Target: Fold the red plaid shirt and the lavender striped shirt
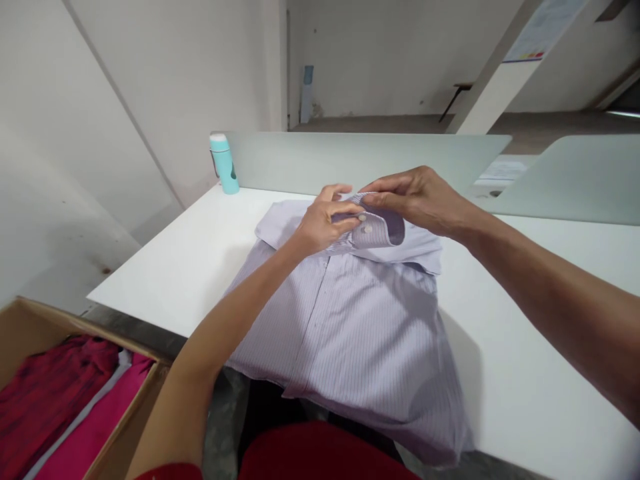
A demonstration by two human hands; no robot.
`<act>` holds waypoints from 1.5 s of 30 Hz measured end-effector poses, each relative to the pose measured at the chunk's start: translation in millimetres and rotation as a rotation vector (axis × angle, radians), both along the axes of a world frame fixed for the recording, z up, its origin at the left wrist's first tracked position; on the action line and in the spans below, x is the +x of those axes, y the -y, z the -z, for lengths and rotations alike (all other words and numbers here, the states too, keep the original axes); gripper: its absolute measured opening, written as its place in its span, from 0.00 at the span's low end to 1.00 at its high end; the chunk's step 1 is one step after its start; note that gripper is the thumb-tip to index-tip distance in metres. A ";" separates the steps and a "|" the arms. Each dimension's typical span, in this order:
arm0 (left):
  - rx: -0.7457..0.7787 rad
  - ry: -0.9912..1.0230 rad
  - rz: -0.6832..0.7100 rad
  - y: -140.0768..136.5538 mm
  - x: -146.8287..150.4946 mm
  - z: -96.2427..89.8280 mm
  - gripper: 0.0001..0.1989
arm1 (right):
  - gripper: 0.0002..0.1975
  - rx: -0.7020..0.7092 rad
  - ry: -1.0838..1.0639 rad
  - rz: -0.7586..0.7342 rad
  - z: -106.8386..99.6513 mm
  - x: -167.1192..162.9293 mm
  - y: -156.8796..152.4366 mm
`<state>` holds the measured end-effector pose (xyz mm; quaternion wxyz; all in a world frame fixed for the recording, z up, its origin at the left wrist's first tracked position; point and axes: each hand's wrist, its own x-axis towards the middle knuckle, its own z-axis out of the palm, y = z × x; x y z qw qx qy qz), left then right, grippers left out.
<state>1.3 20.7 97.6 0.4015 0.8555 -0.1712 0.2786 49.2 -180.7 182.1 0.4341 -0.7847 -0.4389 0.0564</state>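
Observation:
A pale lilac striped shirt [350, 320] lies front up on the white table, its hem hanging over the near edge. Both sleeves seem folded across the chest. Held a little above the shirt is a cuff [373, 233] with two pale buttons. My left hand [325, 223] pinches it from the left, fingertips by the upper button. At its top edge my right hand [413, 199] grips the cuff between thumb and fingers. The cuff's opening faces right. Parts of my fingers are hidden behind the fabric.
The white table [170, 273] has a turquoise bottle [225, 167] at its far left corner. A frosted divider [360, 160] runs along the back. At lower left stands a cardboard box [135, 420] holding folded red plaid and pink clothes.

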 end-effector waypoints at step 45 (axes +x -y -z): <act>-0.904 -0.606 0.382 9.4 7.4 19.7 0.14 | 0.13 -0.017 0.541 -0.069 46.6 11.2 16.6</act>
